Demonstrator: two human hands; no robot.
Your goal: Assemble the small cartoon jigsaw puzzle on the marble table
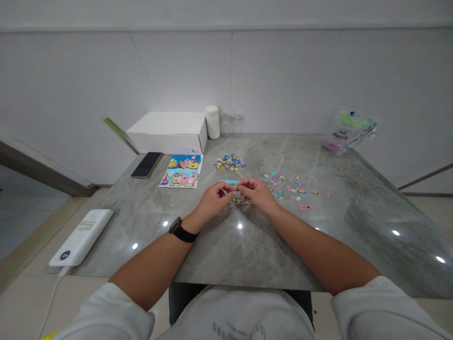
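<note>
On the gray table (pixel 226 257), under my left hand (pixel 215 197) and right hand (pixel 259 192), lay one puzzle (pixel 241 200). My hands were in the way, but its long side seemed to go left to right. Behind it sat one heap of pieces (pixel 230 163), with loose pieces (pixel 299 190) to the right. Farther back stood one box (pixel 166 126), one bottle (pixel 213 123) and two glasses (pixel 225 126). Each thumb was close to its fingertips; I couldn't tell if they pinched a piece.

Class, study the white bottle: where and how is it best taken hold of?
Probably grip the white bottle around its middle, from the front: it stands upright and rounded, with the white box close on its left, clear glasses on its right and the wall behind.
</note>
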